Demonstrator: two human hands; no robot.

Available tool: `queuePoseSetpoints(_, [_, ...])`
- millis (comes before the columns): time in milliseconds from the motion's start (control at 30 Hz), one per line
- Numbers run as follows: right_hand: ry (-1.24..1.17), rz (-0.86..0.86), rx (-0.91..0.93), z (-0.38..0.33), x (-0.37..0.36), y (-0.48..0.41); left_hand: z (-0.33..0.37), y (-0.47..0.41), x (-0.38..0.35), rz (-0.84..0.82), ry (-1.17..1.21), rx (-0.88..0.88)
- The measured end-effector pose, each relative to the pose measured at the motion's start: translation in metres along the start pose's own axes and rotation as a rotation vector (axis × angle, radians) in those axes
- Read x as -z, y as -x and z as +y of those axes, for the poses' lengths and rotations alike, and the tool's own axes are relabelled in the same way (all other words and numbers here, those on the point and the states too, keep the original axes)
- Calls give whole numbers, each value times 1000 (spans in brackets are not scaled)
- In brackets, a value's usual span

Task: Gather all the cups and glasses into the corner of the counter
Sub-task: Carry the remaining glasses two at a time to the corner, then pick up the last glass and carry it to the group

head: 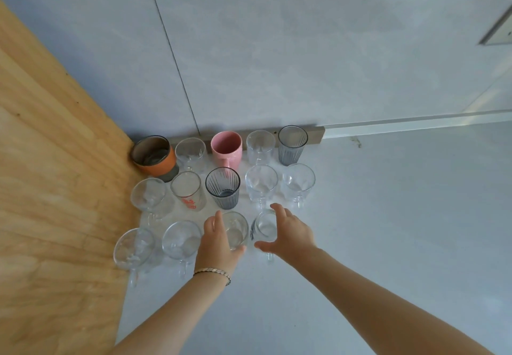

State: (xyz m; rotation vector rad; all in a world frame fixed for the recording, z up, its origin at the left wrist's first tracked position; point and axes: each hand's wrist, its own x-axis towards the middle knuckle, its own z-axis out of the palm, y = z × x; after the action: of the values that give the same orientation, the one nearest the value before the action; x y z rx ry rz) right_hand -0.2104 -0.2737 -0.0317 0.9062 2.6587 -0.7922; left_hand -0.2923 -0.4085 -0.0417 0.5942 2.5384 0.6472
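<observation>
Two clear glasses sit gripped, left hand (219, 239) around one (236, 230), right hand (288, 234) around another (265, 226).

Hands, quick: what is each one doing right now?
Left hand: wrapped around a clear glass.
Right hand: curled around a clear handled glass.

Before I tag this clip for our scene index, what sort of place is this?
Most likely a home kitchen counter corner. A pale counter meets a tiled wall and a wooden side panel, and rows of drinking glasses plus a pink mug are grouped there.
</observation>
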Motion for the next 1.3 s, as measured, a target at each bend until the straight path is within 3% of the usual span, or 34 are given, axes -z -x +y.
queuePoseSetpoints(200, [55,-122,-1,2,11,2,11,12,8,-27,-160,-12])
queuePoseSetpoints(333, [12,-196,-8,24,33,19,37,34,14,94,-372,-186])
queuePoseSetpoints(400, [15,-236,-32,52,49,35,60,44,12,39,-345,-256])
queuePoseSetpoints(500, [55,-300,-104,116,77,70,112,59,-10,-192,-414,-300])
queuePoseSetpoints(600, [78,-302,-202,196,108,120,181,75,-55,-316,-451,-347])
queuePoseSetpoints(933, [42,-83,-607,477,209,347,445,182,-246,-406,-407,-638])
queuePoseSetpoints(1300, [-173,90,-946,662,241,489,616,271,-403,-592,-606,-889])
